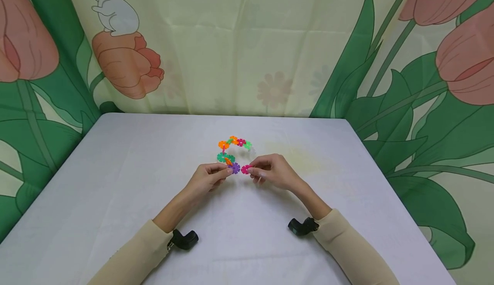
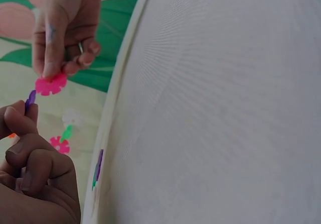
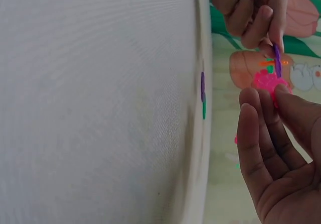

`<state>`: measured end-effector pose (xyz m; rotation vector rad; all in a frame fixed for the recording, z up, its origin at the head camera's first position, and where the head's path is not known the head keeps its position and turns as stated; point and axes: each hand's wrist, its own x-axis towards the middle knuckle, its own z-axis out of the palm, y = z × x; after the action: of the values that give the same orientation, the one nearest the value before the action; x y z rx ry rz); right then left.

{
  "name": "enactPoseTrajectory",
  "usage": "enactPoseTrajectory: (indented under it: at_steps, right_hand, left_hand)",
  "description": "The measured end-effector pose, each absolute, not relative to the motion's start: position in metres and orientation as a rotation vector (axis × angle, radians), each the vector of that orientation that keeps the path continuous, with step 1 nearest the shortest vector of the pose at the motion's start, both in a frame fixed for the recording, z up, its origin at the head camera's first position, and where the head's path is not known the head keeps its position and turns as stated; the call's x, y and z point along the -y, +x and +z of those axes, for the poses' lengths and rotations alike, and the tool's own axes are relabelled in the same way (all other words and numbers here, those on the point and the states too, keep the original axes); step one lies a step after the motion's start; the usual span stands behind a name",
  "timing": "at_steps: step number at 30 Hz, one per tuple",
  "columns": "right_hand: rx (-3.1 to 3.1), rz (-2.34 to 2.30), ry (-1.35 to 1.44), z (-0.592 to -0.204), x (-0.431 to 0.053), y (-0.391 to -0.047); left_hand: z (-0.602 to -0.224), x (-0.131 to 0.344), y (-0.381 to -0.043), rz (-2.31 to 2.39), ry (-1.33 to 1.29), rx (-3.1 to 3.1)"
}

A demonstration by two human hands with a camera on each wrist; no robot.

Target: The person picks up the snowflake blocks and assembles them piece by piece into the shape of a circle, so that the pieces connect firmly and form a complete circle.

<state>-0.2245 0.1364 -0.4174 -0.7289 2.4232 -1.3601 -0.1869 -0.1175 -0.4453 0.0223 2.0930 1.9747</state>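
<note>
My left hand [image 1: 208, 177] pinches a purple notched disc [image 1: 235, 168] between thumb and fingers. That disc is at the near end of a curved chain of flower-shaped interlocking discs [image 1: 223, 144] in orange, green, pink and clear plastic. Facing it, my right hand [image 1: 275, 171] pinches a pink disc [image 1: 245, 169] by its outer side. In the head view a small gap lies between the pink and purple discs; in the right wrist view the pink disc [image 3: 269, 82] overlaps the lower end of the upright purple disc [image 3: 277, 61]. A clear disc [image 2: 72, 117] shows in the left wrist view.
A white cloth covers the table [image 1: 127, 182]. Behind it hangs a printed curtain [image 1: 239, 49] with tulips and a rabbit. Small black cameras [image 1: 184, 239] are fixed at both sleeve cuffs. Purple and green pieces [image 3: 203, 88] show near the table's edge in the right wrist view.
</note>
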Motion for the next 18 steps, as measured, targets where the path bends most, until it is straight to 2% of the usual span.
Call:
enactPoseTrajectory:
  at_steps: [18]
  right_hand:
    - [-2.425, -1.384, -0.797, -0.4164, -0.1323, -0.2189]
  left_hand:
    - [-0.4456, 0.1157, -0.1855, 1.954, 0.039, -2.104]
